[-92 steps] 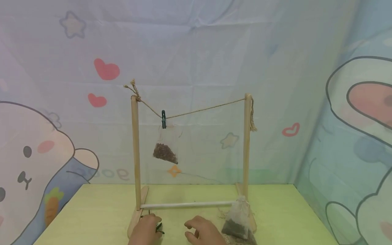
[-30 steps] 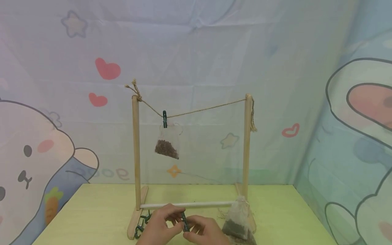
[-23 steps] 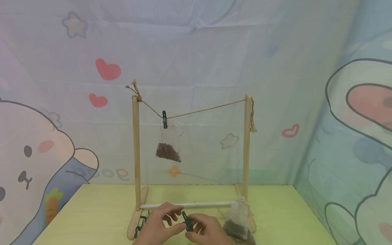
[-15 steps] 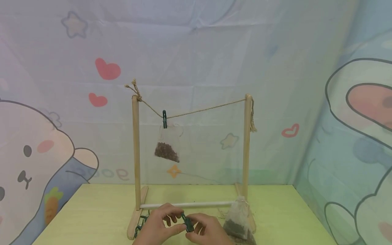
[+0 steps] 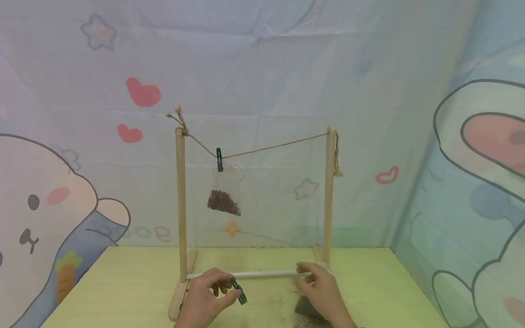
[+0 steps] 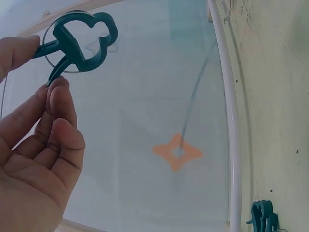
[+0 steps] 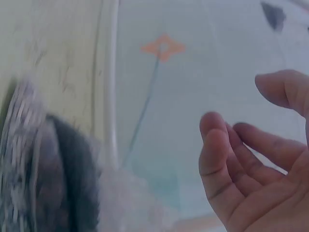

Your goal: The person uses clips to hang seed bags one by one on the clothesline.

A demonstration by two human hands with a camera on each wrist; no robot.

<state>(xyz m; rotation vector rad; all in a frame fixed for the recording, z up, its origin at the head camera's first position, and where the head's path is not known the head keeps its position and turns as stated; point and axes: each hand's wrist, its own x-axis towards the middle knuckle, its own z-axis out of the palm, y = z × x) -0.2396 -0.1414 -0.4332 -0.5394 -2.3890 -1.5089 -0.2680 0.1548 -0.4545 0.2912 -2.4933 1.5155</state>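
My left hand [image 5: 207, 294] pinches a dark green plastic spring clip [image 6: 79, 43] by its two handles, between thumb and fingers. In the left wrist view its rounded loop end points away from the hand. My right hand [image 5: 321, 289] holds nothing; its fingers are loosely bent with a gap to the thumb [image 7: 282, 89]. It is over the sheer drawstring bags at the right, hiding much of them. Dark filling shows in one bag [image 5: 306, 308]. Another sheer bag with brown bits [image 5: 223, 202] hangs from a rope [image 5: 275, 146] by a green clip [image 5: 219, 159].
Two wooden posts [image 5: 181, 205] on feet hold the sagging rope, and a white rod [image 5: 266, 274] joins them low down. More green clips [image 6: 263, 217] lie on the yellow table [image 5: 369, 291] by the left foot. A printed cloth [image 5: 262, 68] hangs behind.
The left hand picked up a clip from the left; both hands then handled it in the middle. Now the right hand has let go and moved right over the bags, leaving the clip in the left.
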